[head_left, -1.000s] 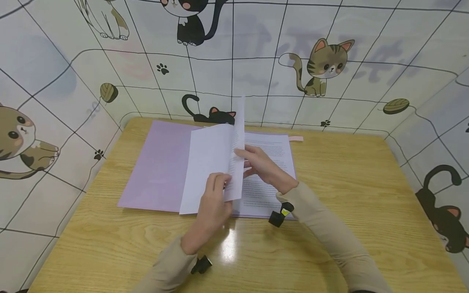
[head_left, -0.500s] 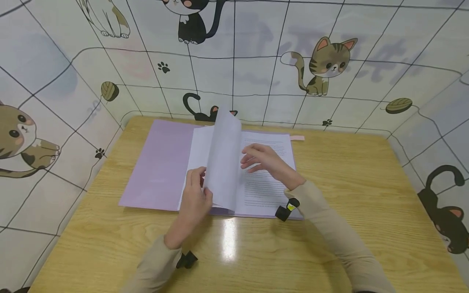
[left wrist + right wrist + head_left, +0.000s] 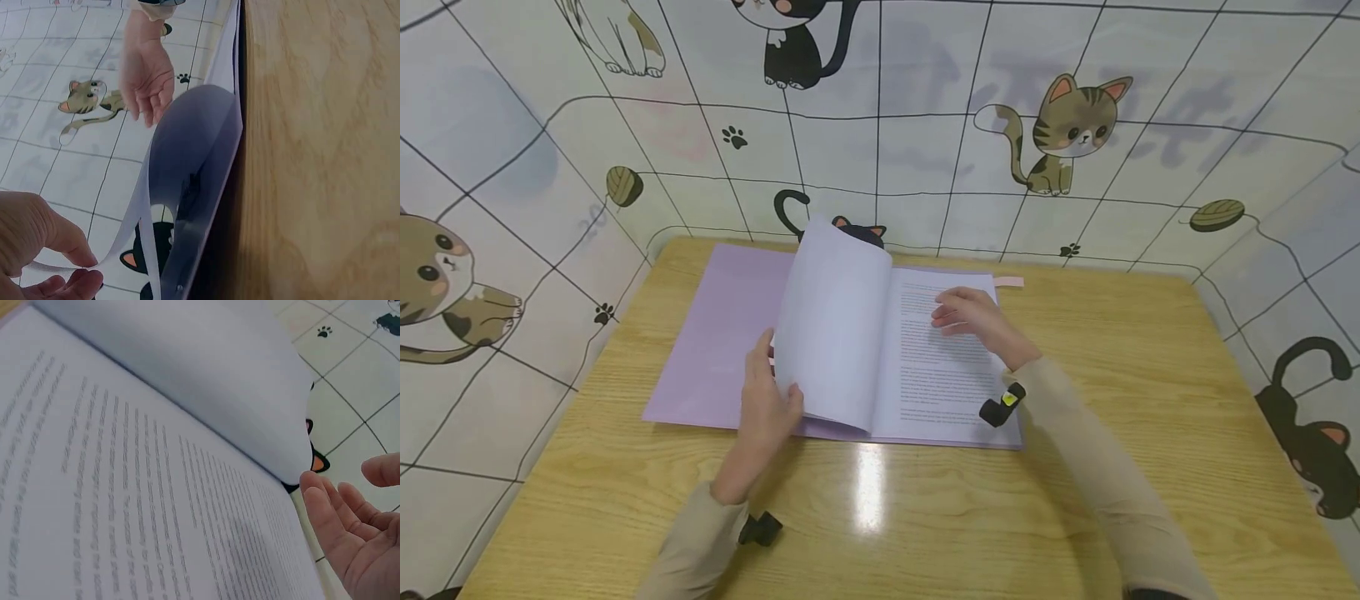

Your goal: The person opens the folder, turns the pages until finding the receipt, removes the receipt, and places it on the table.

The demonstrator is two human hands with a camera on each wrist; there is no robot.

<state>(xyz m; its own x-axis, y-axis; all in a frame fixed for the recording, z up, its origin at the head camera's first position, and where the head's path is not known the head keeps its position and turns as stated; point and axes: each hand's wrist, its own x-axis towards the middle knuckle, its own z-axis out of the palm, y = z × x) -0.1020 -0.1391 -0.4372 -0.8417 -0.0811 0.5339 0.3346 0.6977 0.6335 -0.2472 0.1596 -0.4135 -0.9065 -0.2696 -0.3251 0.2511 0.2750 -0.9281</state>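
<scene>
A purple folder (image 3: 718,333) lies spread on the table with white sheets inside. My left hand (image 3: 766,408) pinches the outer edge of the turned sheets (image 3: 835,333), which bow upward over the folder's left half. In the left wrist view, the thumb and fingers (image 3: 78,247) meet on the paper's edge, and the sheets arch apart from the purple cover beneath. My right hand (image 3: 973,321) hovers over the printed page (image 3: 940,383) on the right, fingers relaxed and holding nothing. The right wrist view has this hand (image 3: 359,534) beside the page, with thumb and fingers apart.
The wooden table (image 3: 1112,375) extends around the folder. A pale pink tab (image 3: 1009,282) sticks out past the folder's upper right corner. A cat-printed covering (image 3: 925,150) rises behind and at both sides.
My left hand has moved left, carrying the sheets' edge over the folder's left side. My right hand has let go of the sheets and drawn back to the right.
</scene>
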